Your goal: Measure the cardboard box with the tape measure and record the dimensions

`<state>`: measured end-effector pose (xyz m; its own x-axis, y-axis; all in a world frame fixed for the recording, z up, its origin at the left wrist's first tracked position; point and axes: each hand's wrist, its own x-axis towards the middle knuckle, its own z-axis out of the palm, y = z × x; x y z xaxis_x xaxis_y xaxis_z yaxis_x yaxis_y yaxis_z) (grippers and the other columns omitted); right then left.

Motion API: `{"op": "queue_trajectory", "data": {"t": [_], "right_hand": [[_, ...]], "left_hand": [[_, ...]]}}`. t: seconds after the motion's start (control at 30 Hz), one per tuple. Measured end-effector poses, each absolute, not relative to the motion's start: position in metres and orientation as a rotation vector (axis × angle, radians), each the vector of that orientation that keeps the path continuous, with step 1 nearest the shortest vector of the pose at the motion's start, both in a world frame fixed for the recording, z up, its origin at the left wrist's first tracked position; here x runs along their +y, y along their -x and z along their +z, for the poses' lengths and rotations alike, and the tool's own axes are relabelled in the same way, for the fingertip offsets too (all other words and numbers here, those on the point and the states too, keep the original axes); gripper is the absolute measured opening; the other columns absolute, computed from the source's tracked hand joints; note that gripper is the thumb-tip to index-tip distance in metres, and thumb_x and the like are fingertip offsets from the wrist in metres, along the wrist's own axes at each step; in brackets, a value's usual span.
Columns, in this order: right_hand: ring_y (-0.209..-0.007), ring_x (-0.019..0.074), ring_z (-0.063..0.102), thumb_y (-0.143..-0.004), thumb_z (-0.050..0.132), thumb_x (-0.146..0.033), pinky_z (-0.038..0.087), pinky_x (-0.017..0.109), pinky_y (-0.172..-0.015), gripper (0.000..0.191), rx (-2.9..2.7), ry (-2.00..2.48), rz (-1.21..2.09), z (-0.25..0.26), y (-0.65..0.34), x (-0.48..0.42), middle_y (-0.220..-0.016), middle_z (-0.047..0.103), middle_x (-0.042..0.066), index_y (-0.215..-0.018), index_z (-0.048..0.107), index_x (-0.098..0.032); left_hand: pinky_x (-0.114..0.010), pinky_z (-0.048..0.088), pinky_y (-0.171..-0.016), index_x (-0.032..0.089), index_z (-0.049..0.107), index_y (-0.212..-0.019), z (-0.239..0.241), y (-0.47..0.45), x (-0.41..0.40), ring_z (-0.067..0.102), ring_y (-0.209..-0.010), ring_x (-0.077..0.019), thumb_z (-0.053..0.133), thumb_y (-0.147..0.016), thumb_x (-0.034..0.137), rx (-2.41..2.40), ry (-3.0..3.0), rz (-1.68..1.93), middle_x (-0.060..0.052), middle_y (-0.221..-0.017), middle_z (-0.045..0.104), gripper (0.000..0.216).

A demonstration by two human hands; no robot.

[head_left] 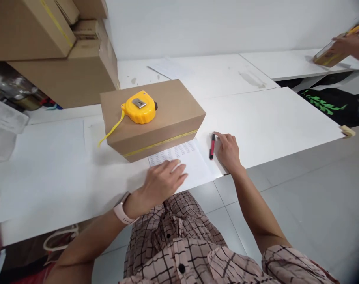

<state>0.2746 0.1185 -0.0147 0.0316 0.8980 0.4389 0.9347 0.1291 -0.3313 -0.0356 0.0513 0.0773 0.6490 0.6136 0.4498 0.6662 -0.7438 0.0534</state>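
My left hand (pixel 164 179), with a pale watch on the wrist, is over the printed sheet (pixel 194 167), fingers apart and holding nothing. I cannot tell whether it touches the paper. My right hand (pixel 229 153) rests on the table beside a red and black marker (pixel 212 146), its index finger stretched to the marker's far end and nothing in its grip. A closed cardboard box (pixel 173 102) with a yellow strip along its front side covers the back part of the sheet. Lying on its top is a yellow tape measure (pixel 142 112) with a yellow wrist strap.
Several cardboard boxes (pixel 87 59) are stacked at the back left. Another paper (pixel 170 68) lies by the wall. White sheets (pixel 49 157) cover the table's left part. At the far right, another person's hand (pixel 349 45) holds a small box (pixel 330 59). The table's front edge runs before me.
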Motion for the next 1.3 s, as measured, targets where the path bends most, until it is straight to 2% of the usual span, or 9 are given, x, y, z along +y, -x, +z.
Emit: {"op": "queue_trajectory", "data": {"t": [0.13, 0.27, 0.5, 0.57, 0.67, 0.8, 1.03, 1.13, 1.3], "right_hand": [[-0.102, 0.0296, 0.054, -0.091, 0.036, -0.006, 0.049, 0.045, -0.088, 0.052, -1.838, 1.741, -0.093, -0.015, -0.271, 0.118, -0.107, 0.066, 0.014, -0.133, 0.062, -0.02], [-0.101, 0.0304, 0.056, -0.095, 0.04, -0.014, 0.05, 0.045, -0.087, 0.042, -1.804, 1.724, -0.079, -0.015, -0.272, 0.116, -0.105, 0.067, 0.015, -0.128, 0.065, -0.02], [-0.11, 0.03, 0.06, -0.099, 0.044, -0.028, 0.049, 0.052, -0.097, 0.029, -1.476, 1.401, -0.166, 0.024, -0.248, 0.106, -0.113, 0.066, 0.017, -0.115, 0.067, -0.021], [-0.11, 0.028, 0.062, -0.101, 0.047, -0.037, 0.051, 0.05, -0.099, 0.027, -1.416, 1.244, 0.069, 0.057, -0.226, 0.102, -0.113, 0.068, 0.015, -0.11, 0.068, -0.023], [-0.106, 0.0238, 0.067, -0.1, 0.047, -0.054, 0.056, 0.046, -0.096, 0.04, -1.38, 0.981, 0.857, 0.111, -0.191, 0.103, -0.113, 0.072, 0.01, -0.123, 0.064, -0.026], [-0.103, 0.0238, 0.07, -0.096, 0.051, -0.064, 0.056, 0.044, -0.099, 0.051, -1.246, 0.795, 1.499, 0.154, -0.161, 0.116, -0.106, 0.075, 0.01, -0.122, 0.066, -0.023], [-0.07, 0.0133, 0.063, -0.09, 0.07, -0.044, 0.059, 0.026, -0.074, 0.025, -0.963, 0.785, 1.627, 0.17, -0.17, 0.153, -0.078, 0.068, 0.003, -0.098, 0.071, -0.02], [-0.059, 0.0079, 0.054, -0.085, 0.076, -0.026, 0.053, 0.019, -0.063, 0.011, -0.899, 0.814, 1.457, 0.175, -0.187, 0.183, -0.072, 0.062, -0.002, -0.09, 0.068, -0.02], [-0.052, 0.0047, 0.041, -0.083, 0.068, -0.006, 0.039, 0.016, -0.049, 0.014, -0.829, 1.071, 1.222, 0.159, -0.192, 0.23, -0.064, 0.053, -0.005, -0.08, 0.061, -0.018]], "left_hand": [[-0.042, 0.055, -0.096, 0.022, 0.066, -0.112, 0.118, 0.054, 0.082, 0.07, -0.104, -0.0238, 0.062, -0.095, 0.026, -1.287, 2.25, -1.158, -0.007, -0.111, 0.075, 0.018], [-0.057, 0.043, -0.112, 0.017, 0.051, -0.139, 0.148, 0.067, 0.122, 0.05, -0.136, -0.0376, 0.074, -0.083, 0.037, -1.731, 2.133, -1.053, -0.018, -0.148, 0.054, 0.064], [-0.055, 0.05, -0.1, 0.017, 0.048, -0.139, 0.163, 0.068, 0.142, 0.065, -0.112, -0.0355, 0.078, -0.075, 0.045, -2.077, 2.237, -1.229, -0.014, -0.12, 0.067, 0.076], [-0.05, 0.055, -0.092, 0.018, 0.047, -0.139, 0.168, 0.061, 0.132, 0.07, -0.1, -0.0299, 0.072, -0.081, 0.047, -2.087, 2.442, -1.447, -0.01, -0.108, 0.07, 0.07], [-0.042, 0.058, -0.085, 0.019, 0.046, -0.137, 0.174, 0.052, 0.117, 0.071, -0.097, -0.0257, 0.06, -0.09, 0.051, -1.985, 2.831, -1.83, -0.01, -0.11, 0.071, 0.058], [-0.039, 0.056, -0.086, 0.02, 0.049, -0.134, 0.177, 0.052, 0.109, 0.071, -0.099, -0.0256, 0.067, -0.086, 0.055, -1.969, 2.93, -2.032, -0.011, -0.116, 0.07, 0.062], [-0.031, 0.053, -0.072, 0.021, 0.055, -0.131, 0.179, 0.102, 0.113, 0.068, -0.09, -0.0216, 0.073, -0.079, 0.055, -2.123, 2.703, -2.15, -0.009, -0.115, 0.07, 0.064], [-0.025, 0.047, -0.064, 0.018, 0.06, -0.121, 0.184, 0.141, 0.124, 0.064, -0.088, -0.0186, 0.077, -0.074, 0.053, -2.124, 2.476, -2.286, -0.006, -0.109, 0.07, 0.061], [-0.021, 0.038, -0.056, 0.013, 0.064, -0.106, 0.184, 0.213, 0.148, 0.054, -0.073, -0.0122, 0.076, -0.073, 0.053, -2.359, 2.165, -2.32, -0.002, -0.089, 0.067, 0.053]]}}
